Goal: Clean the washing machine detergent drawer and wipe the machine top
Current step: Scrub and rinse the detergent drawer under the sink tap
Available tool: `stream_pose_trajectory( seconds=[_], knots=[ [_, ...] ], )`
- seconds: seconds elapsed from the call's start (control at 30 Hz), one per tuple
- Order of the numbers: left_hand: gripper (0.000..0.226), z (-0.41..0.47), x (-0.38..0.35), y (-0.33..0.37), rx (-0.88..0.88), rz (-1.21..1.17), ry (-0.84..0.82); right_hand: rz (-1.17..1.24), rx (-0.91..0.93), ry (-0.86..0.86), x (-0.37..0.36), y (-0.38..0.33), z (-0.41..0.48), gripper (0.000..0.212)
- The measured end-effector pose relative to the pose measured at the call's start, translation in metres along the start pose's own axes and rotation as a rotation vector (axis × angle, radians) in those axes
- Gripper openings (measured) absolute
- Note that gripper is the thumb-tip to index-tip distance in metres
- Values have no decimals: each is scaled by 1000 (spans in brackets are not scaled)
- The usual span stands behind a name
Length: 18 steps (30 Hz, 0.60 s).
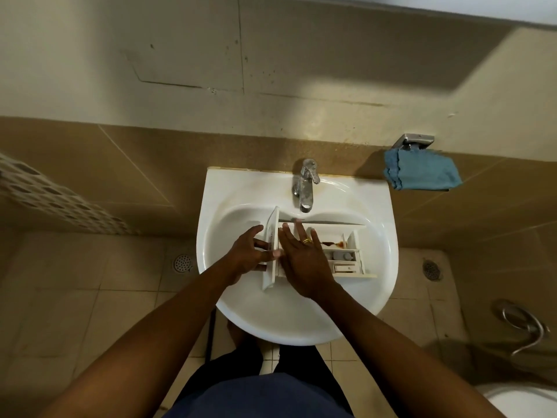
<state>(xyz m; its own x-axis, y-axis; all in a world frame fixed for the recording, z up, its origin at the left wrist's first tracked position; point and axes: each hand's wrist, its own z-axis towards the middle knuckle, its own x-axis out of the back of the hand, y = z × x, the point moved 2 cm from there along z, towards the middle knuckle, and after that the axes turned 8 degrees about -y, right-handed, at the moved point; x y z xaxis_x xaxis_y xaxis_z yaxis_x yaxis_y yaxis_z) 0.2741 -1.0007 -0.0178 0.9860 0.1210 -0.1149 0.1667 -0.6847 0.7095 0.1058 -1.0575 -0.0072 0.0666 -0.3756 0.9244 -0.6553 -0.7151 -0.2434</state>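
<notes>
- Since beige wall tiles [150,164] and a tiled floor [75,297] surround the job, splashes should matter little.
- White basin [211,191]: the detergent drawer [340,257] lies across its bowl, front panel towards the left edge.
- Left hand [247,254] grips that front panel; right hand [301,260] lies flat, fingers spread, on the compartments.
- Blue cloth [422,173] hangs on the wall past the basin's back right corner, probably for the machine top.
- Tap [305,185]: no water seen running; start it.
- Brown stain [334,244] near the drawer's right end: hold the panel steady and rub towards it.
</notes>
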Motion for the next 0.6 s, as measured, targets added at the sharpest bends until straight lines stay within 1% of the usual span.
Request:
stream_pose_trajectory(
  seconds=[0.07, 0.13, 0.23, 0.37, 0.47, 0.53, 0.6],
  knots=[
    [106, 1, 0, 0, -1, -1, 1, 32, 3, 45, -6, -7, -19, 59],
    [103, 2, 0, 0, 2, 10, -2, 23, 50, 71, -13, -9, -40, 55],
    [103, 2, 0, -1, 0, 15, -11, -16, 85, 114, -12, 0, -34, 50],
    [102, 0, 0, -1, -3, -1, -3, 5, 14, 84, -2, 1, 0, 53],
    [102, 0, -1, 0, -5, 8, 8, 46, -7, 128, -8, -7, -15, 55],
    [101, 1, -1, -1, -8, 17, 7, 37, 56, 162, -11, -8, -41, 51],
    [100, 1, -1, -1, -2, 25, 0, 61, 128, 148, -10, -4, -62, 48]
  ],
)
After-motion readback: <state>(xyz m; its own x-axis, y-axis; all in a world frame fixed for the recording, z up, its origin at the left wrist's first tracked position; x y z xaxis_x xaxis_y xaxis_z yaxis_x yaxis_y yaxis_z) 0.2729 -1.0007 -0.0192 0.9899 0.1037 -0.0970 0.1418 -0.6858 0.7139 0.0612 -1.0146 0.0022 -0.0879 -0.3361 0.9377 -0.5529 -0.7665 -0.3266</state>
